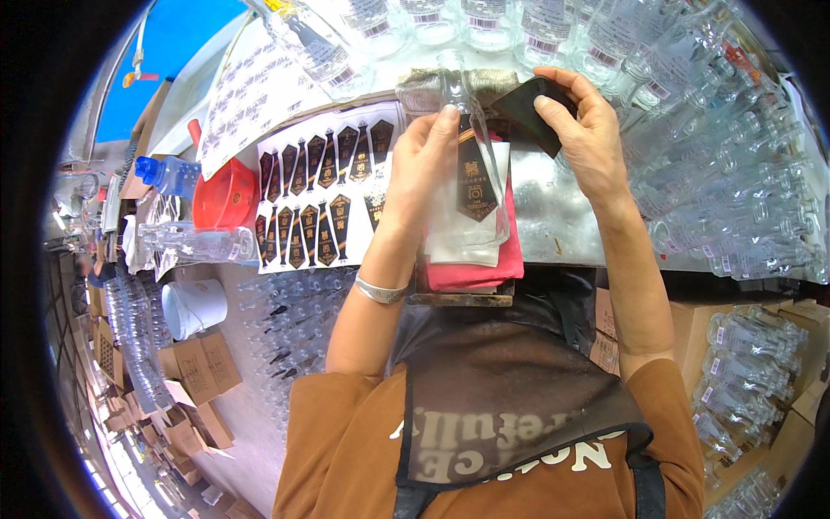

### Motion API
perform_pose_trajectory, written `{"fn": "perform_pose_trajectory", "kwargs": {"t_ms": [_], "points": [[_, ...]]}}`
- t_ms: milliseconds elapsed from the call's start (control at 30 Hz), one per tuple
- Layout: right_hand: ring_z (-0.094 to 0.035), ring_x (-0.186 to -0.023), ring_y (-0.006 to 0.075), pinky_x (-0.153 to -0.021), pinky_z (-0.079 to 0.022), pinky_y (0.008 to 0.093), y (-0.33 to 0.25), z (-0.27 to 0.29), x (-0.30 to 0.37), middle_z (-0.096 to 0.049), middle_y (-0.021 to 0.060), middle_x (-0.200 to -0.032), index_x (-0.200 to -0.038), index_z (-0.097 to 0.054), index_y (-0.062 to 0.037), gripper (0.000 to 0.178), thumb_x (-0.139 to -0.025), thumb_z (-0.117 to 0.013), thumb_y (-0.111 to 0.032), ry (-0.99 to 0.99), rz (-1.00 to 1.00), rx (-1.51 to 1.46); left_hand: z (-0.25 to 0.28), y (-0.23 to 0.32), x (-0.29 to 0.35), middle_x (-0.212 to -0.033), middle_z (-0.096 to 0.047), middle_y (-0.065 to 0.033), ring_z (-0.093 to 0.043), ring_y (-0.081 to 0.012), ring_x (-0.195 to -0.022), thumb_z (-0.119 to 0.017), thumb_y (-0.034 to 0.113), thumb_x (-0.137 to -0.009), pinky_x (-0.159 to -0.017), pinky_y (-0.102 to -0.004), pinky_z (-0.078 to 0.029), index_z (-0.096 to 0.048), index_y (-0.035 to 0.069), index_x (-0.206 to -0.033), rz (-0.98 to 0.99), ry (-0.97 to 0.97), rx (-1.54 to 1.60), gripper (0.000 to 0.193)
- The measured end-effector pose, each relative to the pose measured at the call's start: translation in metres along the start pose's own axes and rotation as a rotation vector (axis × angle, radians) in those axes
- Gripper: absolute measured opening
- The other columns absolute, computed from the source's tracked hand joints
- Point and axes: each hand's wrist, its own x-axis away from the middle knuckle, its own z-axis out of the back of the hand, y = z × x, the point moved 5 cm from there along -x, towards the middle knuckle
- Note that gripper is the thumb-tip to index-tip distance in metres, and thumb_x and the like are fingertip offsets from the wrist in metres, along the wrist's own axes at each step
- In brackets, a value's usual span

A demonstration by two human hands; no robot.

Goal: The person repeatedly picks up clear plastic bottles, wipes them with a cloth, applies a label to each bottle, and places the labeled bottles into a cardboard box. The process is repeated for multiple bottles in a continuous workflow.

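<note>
A clear glass bottle (494, 177) lies on its back in front of me, neck pointing away. On its face sits a black tie-shaped label (472, 186) with gold print and stripes. My left hand (424, 156) grips the bottle by its left shoulder, thumb on the glass near the label's top. In my right hand (590, 138), a thin flat black square piece (529, 108) is pinched between thumb and fingers, right of the bottle's neck and apart from it. Beneath the bottle are a white cloth (467, 253), a pink cloth (493, 275) and a patterned cloth roll (419, 91).
To the left is a sheet of tie-shaped labels (327, 238), with a red basin (226, 197) and a lying bottle (203, 244) beyond. Many labelled bottles (545, 35) crowd the back and right. Cartons (203, 372) and a white bucket (194, 309) stand below left.
</note>
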Motion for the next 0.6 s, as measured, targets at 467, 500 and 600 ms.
{"fn": "perform_pose_trajectory", "kwargs": {"t_ms": [467, 500, 600], "points": [[-0.067, -0.098, 0.0177, -0.091, -0.052, 0.0299, -0.043, -0.041, -0.025, -0.07, 0.0099, -0.11, -0.121, -0.067, -0.0032, 0.032, -0.089, -0.062, -0.007, -0.252, 0.38, 0.4, -0.013, 0.0, 0.028, -0.127, -0.062, -0.0125, -0.059, -0.0173, -0.116, -0.062, 0.023, -0.102, -0.104, -0.0296, -0.044, -0.047, -0.007, -0.138, -0.1, -0.053, 0.137, 0.05], [-0.068, -0.098, 0.019, -0.09, -0.052, 0.0304, -0.049, -0.045, -0.028, -0.071, 0.0111, -0.11, -0.121, -0.067, -0.003, 0.033, -0.089, -0.062, -0.007, -0.278, 0.477, 0.509, -0.012, 0.0, 0.029, -0.128, -0.062, -0.0126, -0.059, -0.0171, -0.117, -0.063, 0.022, -0.101, -0.105, -0.0298, -0.044, -0.046, -0.007, -0.139, -0.109, -0.048, 0.14, 0.051], [-0.07, -0.097, 0.023, -0.088, -0.054, 0.0326, -0.064, -0.052, -0.035, -0.071, 0.0145, -0.107, -0.12, -0.066, -0.0024, 0.033, -0.088, -0.06, -0.004, -0.281, 0.549, 0.555, -0.011, -0.001, 0.03, -0.131, -0.061, -0.0134, -0.058, -0.0167, -0.12, -0.066, 0.018, -0.099, -0.105, -0.0297, -0.044, -0.043, -0.006, -0.142, -0.136, -0.025, 0.136, 0.054]]}}
